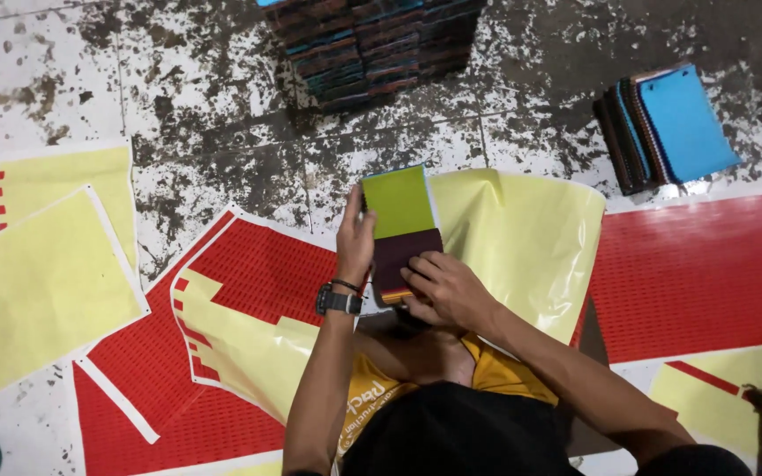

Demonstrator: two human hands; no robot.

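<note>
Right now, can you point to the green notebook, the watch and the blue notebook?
green notebook (pixel 397 201), head view, middle of its green cover
watch (pixel 339 301), head view, black band on the left wrist
blue notebook (pixel 686 122), head view, middle of its blue cover

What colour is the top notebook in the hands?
Lime green cover, seen in the head view.

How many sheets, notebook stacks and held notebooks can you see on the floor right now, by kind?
Red sticker sheets: 3
Yellow backing sheets: 5
Notebook stacks on the floor: 2, dark stack and blue-topped stack
Notebook bundles in the hands: 1, green-topped bundle held by left hand and right hand
Total: 11, sheet counts approximate where they overlap.
</note>
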